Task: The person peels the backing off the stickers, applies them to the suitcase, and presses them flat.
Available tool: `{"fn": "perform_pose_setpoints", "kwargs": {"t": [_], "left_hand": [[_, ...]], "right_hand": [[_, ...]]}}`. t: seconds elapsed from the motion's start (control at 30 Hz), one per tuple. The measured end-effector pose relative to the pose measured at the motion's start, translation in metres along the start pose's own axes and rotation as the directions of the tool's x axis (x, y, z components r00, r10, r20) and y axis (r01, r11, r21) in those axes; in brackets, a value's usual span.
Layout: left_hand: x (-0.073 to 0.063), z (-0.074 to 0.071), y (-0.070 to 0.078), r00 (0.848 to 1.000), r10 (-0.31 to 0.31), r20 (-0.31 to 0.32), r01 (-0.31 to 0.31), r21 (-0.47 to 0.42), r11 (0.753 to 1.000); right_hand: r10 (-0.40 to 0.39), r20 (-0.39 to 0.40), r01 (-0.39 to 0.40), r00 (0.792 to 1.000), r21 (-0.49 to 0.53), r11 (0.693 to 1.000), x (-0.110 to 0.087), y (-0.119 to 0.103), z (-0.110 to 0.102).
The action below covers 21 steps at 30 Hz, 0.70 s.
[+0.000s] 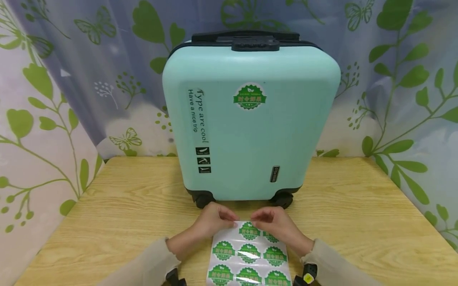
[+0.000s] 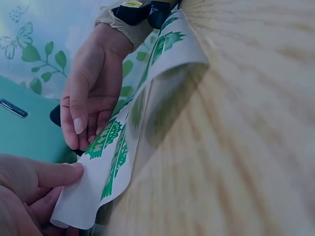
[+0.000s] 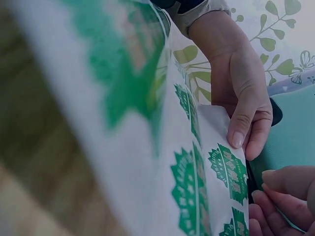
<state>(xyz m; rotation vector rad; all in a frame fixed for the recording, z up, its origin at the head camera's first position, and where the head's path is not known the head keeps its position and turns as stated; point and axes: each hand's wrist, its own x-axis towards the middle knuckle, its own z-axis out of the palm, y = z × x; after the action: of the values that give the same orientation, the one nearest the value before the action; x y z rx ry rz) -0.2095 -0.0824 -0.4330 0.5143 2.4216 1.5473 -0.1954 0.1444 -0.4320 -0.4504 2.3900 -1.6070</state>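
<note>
A white sheet of round green stickers (image 1: 237, 238) lies at the table's front, its upper edge between the two hands. My left hand (image 1: 214, 221) pinches its upper left corner between thumb and fingers; the left wrist view shows that corner of the sheet (image 2: 78, 196) bent up. At the upper right edge, my right hand (image 1: 278, 225) has loosely bent fingers close to the top stickers. Nothing shows between its thumb and fingers in the left wrist view. Behind both hands stands a mint-green suitcase (image 1: 243, 135), upright, with one matching green sticker (image 1: 249, 96) on its front.
The suitcase stands on black wheels (image 1: 204, 200) on a wooden table (image 1: 118, 210). Its black top handle (image 1: 245, 36) is folded down. A leaf-patterned curtain (image 1: 121, 79) hangs behind. Dark straps (image 1: 309, 271) wrap both wrists.
</note>
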Motion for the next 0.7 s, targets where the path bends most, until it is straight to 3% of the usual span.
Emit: {"fn": "perform_pose_setpoints", "kwargs": {"t": [0.17,0.4,0.7], "left_hand": [[0.0009,-0.0002,0.0021,1.0,0.005,0.002,-0.005,-0.011,1.0],[-0.0003,0.0007,0.0063,1.0,0.006,-0.008,-0.006,-0.021,1.0],[-0.0012,-0.0005,0.0059,1.0,-0.016,-0.016,0.015,-0.039,0.999]], "right_hand": [[-0.048,0.003,0.049,0.999,-0.031,0.998,0.0,-0.0026,-0.0013],[-0.021,0.024,0.022,0.999,-0.043,0.999,-0.0003,-0.0026,-0.0014],[-0.053,0.043,0.057,0.998,-0.079,0.995,0.001,-0.0019,-0.0008]]}}
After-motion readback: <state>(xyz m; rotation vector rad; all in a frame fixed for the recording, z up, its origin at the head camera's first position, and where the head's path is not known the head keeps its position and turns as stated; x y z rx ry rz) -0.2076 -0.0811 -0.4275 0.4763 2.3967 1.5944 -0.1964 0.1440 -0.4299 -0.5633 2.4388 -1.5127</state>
